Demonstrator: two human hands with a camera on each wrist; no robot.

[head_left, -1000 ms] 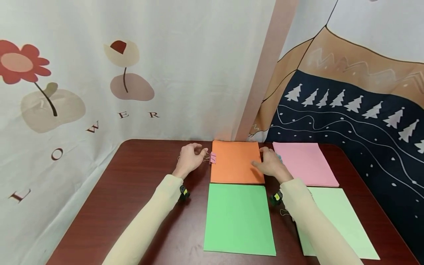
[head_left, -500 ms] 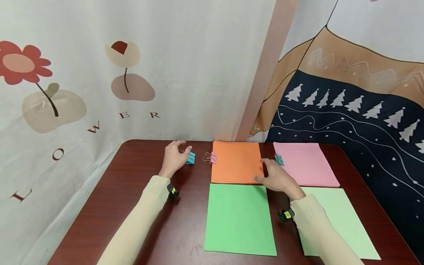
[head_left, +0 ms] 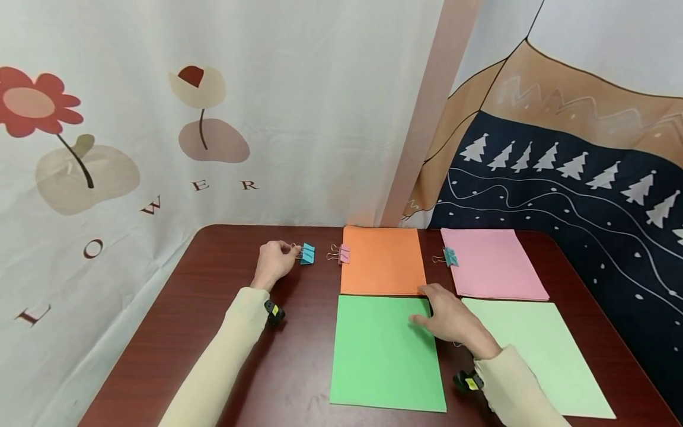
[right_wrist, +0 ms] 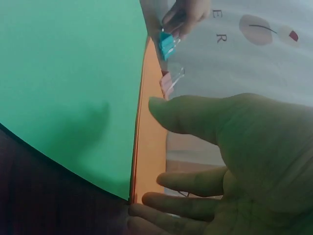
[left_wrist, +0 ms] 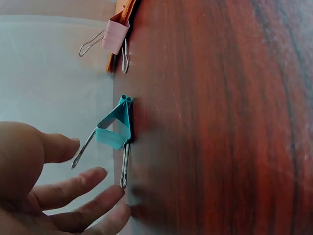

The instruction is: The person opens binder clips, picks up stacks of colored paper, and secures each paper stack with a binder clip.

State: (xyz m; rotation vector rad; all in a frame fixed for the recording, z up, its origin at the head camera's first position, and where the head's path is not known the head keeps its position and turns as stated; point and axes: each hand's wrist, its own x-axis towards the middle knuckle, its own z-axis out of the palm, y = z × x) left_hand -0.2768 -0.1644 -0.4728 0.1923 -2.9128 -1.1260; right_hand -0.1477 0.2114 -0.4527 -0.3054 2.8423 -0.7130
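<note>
A blue binder clip (head_left: 307, 254) stands on the table left of the orange paper stack (head_left: 381, 261). At its wire handles is my left hand (head_left: 273, 262); in the left wrist view the thumb lies beside one handle (left_wrist: 84, 148), and the fingertips (left_wrist: 113, 195) reach the end of the other. A pink binder clip (head_left: 344, 254) bites the orange stack's left edge. My right hand (head_left: 450, 314) hovers over the upper right corner of the bright green paper (head_left: 386, 362), thumb and fingers spread, holding nothing.
A teal binder clip (head_left: 450, 257) grips the left edge of a pink paper stack (head_left: 496, 267). Pale green paper (head_left: 544, 356) lies below it, partly behind the right arm. A printed curtain (head_left: 304, 118) hangs behind the dark red table (head_left: 176, 332).
My left hand has moved left from the pink clip to the blue clip, and its thumb and fingers have drawn closer together. My right hand has come back toward me from the orange stack.
</note>
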